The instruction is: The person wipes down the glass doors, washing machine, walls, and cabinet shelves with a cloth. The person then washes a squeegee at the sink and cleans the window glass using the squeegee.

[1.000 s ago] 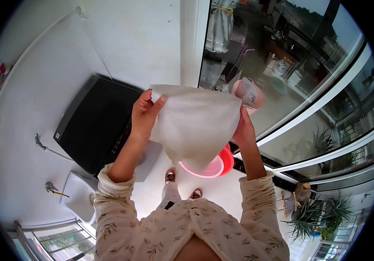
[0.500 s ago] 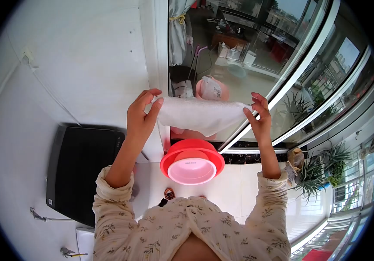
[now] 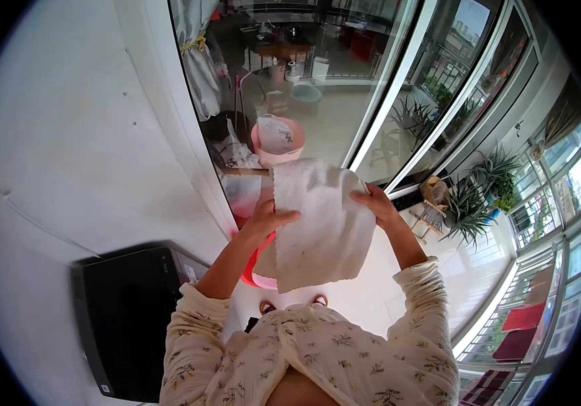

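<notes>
Hanging between fingers [image 3: 289, 216]: pale, creased cloth [image 3: 324, 237], wavy-edged, roughly rectangular.

Left of my left fingers [image 3: 286, 217], lower down, I see a black, boxy appliance [image 3: 128, 318]. Beyond them stands a white-framed clear glass door [image 3: 334, 118], a round pink plastic bucket [image 3: 268, 158] showing in it. Right of my right fingers [image 3: 361, 197] are spiky green plants [image 3: 468, 211].

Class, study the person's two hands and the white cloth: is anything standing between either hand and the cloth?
Nothing visible does. The left hand and the right hand both grip the white cloth directly, at opposite sides. The red basin is beyond the cloth, lower down, not between it and the hands.
</notes>
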Motion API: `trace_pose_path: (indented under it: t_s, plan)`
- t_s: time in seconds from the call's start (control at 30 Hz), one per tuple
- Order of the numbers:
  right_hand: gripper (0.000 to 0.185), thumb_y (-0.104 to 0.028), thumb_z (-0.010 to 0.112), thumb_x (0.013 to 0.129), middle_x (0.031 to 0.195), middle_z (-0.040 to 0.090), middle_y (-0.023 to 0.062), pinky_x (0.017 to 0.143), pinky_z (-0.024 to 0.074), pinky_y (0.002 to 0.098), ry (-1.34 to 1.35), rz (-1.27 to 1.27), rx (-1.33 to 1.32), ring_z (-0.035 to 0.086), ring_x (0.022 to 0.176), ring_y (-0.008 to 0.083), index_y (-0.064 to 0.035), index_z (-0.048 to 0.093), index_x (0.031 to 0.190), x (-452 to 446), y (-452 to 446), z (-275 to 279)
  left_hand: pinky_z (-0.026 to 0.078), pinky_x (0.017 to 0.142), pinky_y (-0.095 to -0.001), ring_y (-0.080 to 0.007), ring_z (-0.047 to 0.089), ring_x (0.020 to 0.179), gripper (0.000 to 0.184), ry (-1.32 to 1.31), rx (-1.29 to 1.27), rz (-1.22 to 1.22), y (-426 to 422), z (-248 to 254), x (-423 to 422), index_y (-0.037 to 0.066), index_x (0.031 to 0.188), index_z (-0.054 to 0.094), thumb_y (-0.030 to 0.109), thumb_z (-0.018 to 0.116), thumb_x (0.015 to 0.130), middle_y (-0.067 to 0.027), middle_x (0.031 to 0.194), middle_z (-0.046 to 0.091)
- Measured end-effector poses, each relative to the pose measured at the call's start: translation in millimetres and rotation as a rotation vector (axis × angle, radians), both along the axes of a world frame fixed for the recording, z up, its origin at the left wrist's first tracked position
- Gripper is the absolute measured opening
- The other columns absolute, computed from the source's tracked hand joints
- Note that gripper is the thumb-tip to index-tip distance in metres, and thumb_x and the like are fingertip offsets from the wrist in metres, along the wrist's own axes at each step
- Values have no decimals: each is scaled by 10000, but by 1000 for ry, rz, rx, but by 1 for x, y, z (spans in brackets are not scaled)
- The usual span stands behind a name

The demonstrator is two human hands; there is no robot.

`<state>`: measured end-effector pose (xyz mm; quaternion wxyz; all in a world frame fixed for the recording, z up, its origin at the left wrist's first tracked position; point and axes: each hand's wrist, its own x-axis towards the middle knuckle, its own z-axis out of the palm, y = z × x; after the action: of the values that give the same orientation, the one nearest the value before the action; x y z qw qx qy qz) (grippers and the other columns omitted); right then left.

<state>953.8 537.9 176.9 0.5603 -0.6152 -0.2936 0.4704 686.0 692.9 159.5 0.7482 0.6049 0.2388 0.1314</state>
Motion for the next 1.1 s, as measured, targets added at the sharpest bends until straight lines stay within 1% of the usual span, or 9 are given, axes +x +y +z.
trace_pose_path:
  t_s: [0.2, 0.33, 0.4, 0.57, 0.73, 0.87, 1.0, 1.07, 1.1]
  plan:
    - [466, -202, 757, 822, 996, 682, 99, 751, 543, 304, -329, -154, -114, 654, 848, 174, 37, 582, 1182, 34, -28, -38, 524, 877, -371, -209, 637, 1001, 318, -243, -421, 58, 2, -1, -1, 10, 1199, 567, 94, 649, 903, -99, 1081, 654]
    - [887, -232, 828, 736, 1426, 435, 168, 1062, 392, 408, -1110, -66, 271, 456, 1295, 309, -47, 330, 1445, -18, -34, -2, 511, 872, -356, -189, 637, 985, 299, -227, -370, 3, -3, 37, -3, 21, 1191, 569, 146, 632, 926, -77, 1086, 648]
    - [964, -219, 838, 713, 1475, 368, 165, 1121, 316, 421, -1043, 165, 310, 367, 1363, 318, -69, 271, 1479, -66, -21, 19, 508, 876, -351, -181, 631, 990, 306, -230, -355, -11, -4, 46, 4, 18, 1195, 568, 152, 633, 928, -77, 1092, 644]
    - [613, -114, 693, 854, 1294, 569, 103, 1011, 447, 334, -287, 421, 222, 560, 1180, 215, -52, 424, 1401, -96, 11, -36, 518, 817, -321, -154, 626, 931, 265, -147, -211, 25, 13, 90, 1, 21, 1149, 584, 161, 635, 930, -54, 1036, 642]
    - [330, -127, 575, 892, 1051, 674, 85, 824, 532, 284, 483, 23, 323, 660, 924, 173, -20, 580, 1204, -50, 13, -6, 518, 679, -292, -141, 609, 728, 184, -81, 164, 292, 91, 70, -28, 6, 1046, 580, 158, 611, 946, -40, 841, 630]
    - [465, -345, 524, 903, 1009, 664, 91, 746, 547, 305, 415, -264, 595, 662, 833, 184, -10, 564, 1223, 12, 43, 88, 508, 645, -290, -143, 590, 666, 165, -322, 184, 492, 76, 66, -25, 5, 1033, 577, 149, 597, 954, -55, 766, 615]
    - [284, -128, 503, 920, 1346, 531, 140, 967, 452, 326, -431, -453, 1138, 574, 1147, 246, -3, 605, 1154, 75, 98, 209, 485, 647, -270, -143, 594, 646, 146, -290, 280, 386, 59, 43, -11, -10, 1059, 580, 87, 585, 949, -62, 736, 609]
    - [244, -31, 506, 904, 1476, 395, 178, 1061, 360, 368, -1276, -722, 1164, 448, 1295, 320, 19, 602, 1123, 122, 136, 254, 482, 648, -263, -137, 589, 638, 127, -300, 328, 457, 58, 57, 4, -8, 1052, 579, 67, 576, 950, -56, 736, 609]
    - [271, -56, 507, 921, 1487, 376, 184, 1058, 364, 357, -1315, -804, 1117, 436, 1310, 330, 22, 585, 1168, 138, 157, 272, 482, 647, -261, -132, 587, 644, 124, -322, 358, 475, 62, 64, 12, -8, 1051, 577, 66, 575, 951, -54, 738, 608]
